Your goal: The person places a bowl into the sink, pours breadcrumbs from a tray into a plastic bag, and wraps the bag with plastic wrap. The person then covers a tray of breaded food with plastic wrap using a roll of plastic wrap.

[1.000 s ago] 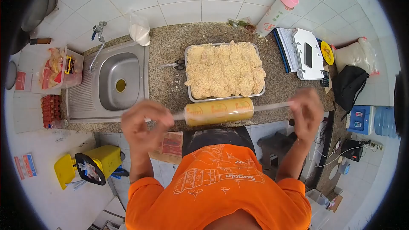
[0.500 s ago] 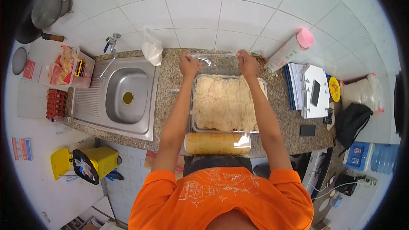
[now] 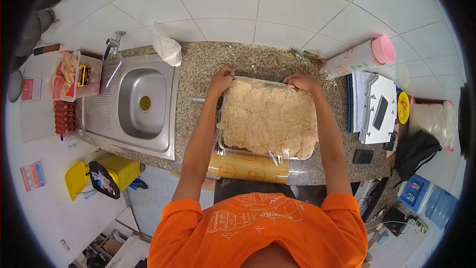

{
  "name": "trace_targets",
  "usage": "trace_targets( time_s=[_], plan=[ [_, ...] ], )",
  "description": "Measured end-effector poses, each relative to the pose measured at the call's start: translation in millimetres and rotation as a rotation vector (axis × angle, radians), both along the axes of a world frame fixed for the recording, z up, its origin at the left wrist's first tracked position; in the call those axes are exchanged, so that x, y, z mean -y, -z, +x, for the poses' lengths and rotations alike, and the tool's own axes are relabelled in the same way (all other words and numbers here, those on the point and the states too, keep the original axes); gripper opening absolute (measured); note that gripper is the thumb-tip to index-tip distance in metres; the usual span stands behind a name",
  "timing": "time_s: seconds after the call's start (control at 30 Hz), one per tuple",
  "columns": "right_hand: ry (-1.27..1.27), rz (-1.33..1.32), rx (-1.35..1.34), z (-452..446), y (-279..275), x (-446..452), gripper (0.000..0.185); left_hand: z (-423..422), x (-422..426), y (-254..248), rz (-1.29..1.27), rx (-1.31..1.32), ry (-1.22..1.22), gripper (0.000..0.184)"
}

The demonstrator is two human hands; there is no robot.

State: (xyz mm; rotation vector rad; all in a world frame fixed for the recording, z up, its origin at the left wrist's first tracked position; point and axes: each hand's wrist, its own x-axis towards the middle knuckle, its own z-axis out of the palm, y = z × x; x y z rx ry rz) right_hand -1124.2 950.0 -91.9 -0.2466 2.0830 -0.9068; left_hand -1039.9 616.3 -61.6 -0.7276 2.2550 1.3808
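A clear rectangular tray [image 3: 224, 147] full of pale, crumb-coated food [image 3: 267, 116] sits on the counter in front of me. Transparent cling film [image 3: 277, 158] stretches over it from a large roll [image 3: 248, 167] along the counter's near edge. At the tray's far left corner, my left hand [image 3: 222, 79] is closed on the film's edge. My right hand [image 3: 301, 80] pinches the film at the far right corner. Film and tray rim meet under both hands, so the exact contact is hard to make out. A knife-like utensil [image 3: 196, 99] lies left of the tray.
To the left is a steel sink [image 3: 144, 103] with a tap [image 3: 115, 44]. A white plastic bag [image 3: 167, 49] stands behind it. On the right are a pink-lidded cylinder [image 3: 357, 58], binders with papers [image 3: 374, 109] and a dark phone-like object [image 3: 363, 157]. A yellow bin [image 3: 124, 169] stands below left.
Both hands have come down and slightly nearer, from beyond the tray to its far corners. The film between them has lowered onto the food. The camera view has also shifted.
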Motion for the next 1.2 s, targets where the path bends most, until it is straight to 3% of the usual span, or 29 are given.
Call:
trace_targets(
  time_s=[0.1, 0.17, 0.23, 0.3, 0.43, 0.5, 0.6, 0.7, 0.8, 0.93, 1.0, 1.2],
  plan=[
    [-0.033, 0.065, 0.051, -3, -19, 0, 0.033, 20, -4, -21, -0.011, -0.073, -0.045, 0.036],
    [-0.110, 0.136, 0.038, 4, -36, 2, 0.038, 45, 5, -6, -0.026, -0.061, -0.055, 0.039],
    [-0.282, 0.056, -0.243, 5, -46, 8, 0.036, 69, 12, 5, -0.041, -0.066, -0.063, 0.043],
    [-0.319, 0.051, -0.206, 2, -43, 10, 0.035, 117, 12, 9, -0.159, -0.222, -0.145, 0.048],
    [-0.346, 0.048, -0.150, 5, -47, 17, 0.033, 171, 10, -7, -0.149, 0.017, 0.022, 0.049],
    [-0.343, 0.086, -0.118, 8, -56, 21, 0.034, 188, 5, -11, 0.023, 0.022, -0.096, 0.054],
    [-0.340, 0.075, -0.101, 9, -46, 18, 0.034, 204, 14, 41, 0.167, -0.036, -0.068, 0.055],
    [-0.322, -0.007, -0.158, 11, -32, 17, 0.037, 196, 5, 29, 0.226, -0.156, -0.076, 0.052],
    [-0.305, -0.020, -0.165, 12, -37, 21, 0.040, 189, -5, 21, 0.151, -0.022, -0.180, 0.048],
    [-0.321, -0.083, -0.175, 11, -29, 21, 0.044, 193, -20, 29, 0.247, -0.071, -0.339, 0.045],
    [-0.337, -0.037, -0.163, 9, -36, 22, 0.044, 187, -26, 23, 0.080, -0.277, -0.330, 0.044],
    [-0.352, 0.029, -0.129, -6, -70, 24, 0.042, 162, -22, -22, 0.031, -0.257, -0.325, 0.044]
  ],
)
